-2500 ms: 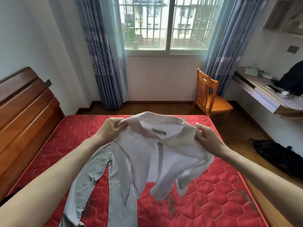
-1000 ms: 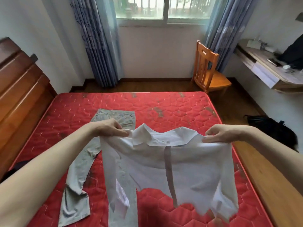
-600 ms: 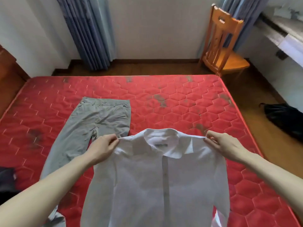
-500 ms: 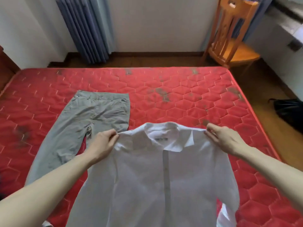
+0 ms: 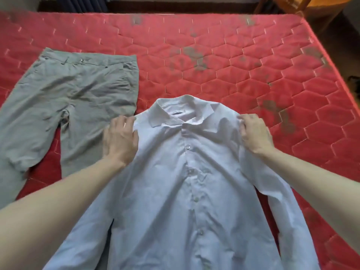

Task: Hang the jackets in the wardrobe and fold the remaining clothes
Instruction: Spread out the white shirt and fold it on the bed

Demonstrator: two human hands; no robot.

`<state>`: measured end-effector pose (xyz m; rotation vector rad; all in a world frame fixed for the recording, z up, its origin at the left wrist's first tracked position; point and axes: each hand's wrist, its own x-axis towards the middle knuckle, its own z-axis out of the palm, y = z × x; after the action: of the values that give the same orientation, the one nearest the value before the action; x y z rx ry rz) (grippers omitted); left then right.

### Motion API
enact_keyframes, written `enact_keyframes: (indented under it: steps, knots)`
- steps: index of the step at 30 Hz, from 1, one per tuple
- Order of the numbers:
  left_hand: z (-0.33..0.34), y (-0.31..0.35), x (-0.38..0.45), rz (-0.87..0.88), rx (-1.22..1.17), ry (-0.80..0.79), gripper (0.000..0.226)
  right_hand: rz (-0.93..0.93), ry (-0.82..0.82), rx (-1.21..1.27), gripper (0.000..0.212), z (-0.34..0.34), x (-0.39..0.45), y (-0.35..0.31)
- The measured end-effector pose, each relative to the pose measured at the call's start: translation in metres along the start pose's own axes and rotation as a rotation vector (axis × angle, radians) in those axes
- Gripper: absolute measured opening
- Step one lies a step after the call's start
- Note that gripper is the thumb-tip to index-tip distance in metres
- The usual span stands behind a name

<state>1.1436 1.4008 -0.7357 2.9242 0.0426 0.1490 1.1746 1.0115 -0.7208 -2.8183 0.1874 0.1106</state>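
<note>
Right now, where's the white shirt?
Head view: the white shirt lies front-up on the red mattress, right of the grey trousers, collar away from the person.

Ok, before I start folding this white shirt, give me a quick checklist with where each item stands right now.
1. White shirt lies front up on the mattress: ok.
2. Buttons done up along the placket: ok.
3. Left hand and right hand at the shoulders: ok.
4. Fabric smooth: not ok, creases across the chest.
5. Grey trousers clear of the shirt: not ok, edges meet.
6. Hem and cuffs flat: cannot tell, out of view.
</note>
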Motion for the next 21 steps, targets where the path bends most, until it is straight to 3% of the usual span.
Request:
enact_keyframes:
  steps: [4, 8, 11, 15, 18, 21]
  knots:
    - [0.013, 0.020, -0.035, 0.295, -0.015, -0.105, 0.042, -0.046, -0.040, -0.046, 0.040, 0.032, -0.076, 0.045]
    - [0.024, 0.051, -0.062, 0.419, 0.059, -0.318, 0.052, 0.194, -0.133, -0.139, 0.055, 0.044, -0.136, 0.076]
    - [0.031, 0.077, -0.080, 0.449, 0.102, -0.421, 0.055, 0.368, -0.048, -0.067, 0.058, 0.041, -0.162, 0.082]
    - [0.041, 0.107, -0.100, 0.444, 0.128, -0.504, 0.055, 0.582, 0.100, 0.205, 0.057, 0.033, -0.169, 0.089]
    - [0.051, 0.125, -0.114, 0.416, 0.144, -0.569, 0.057, 0.636, 0.091, 0.318, 0.047, 0.022, -0.173, 0.103]
    - [0.058, 0.144, -0.114, 0.371, 0.140, -0.581, 0.060, 0.580, -0.071, 0.242, 0.011, 0.010, -0.176, 0.123]
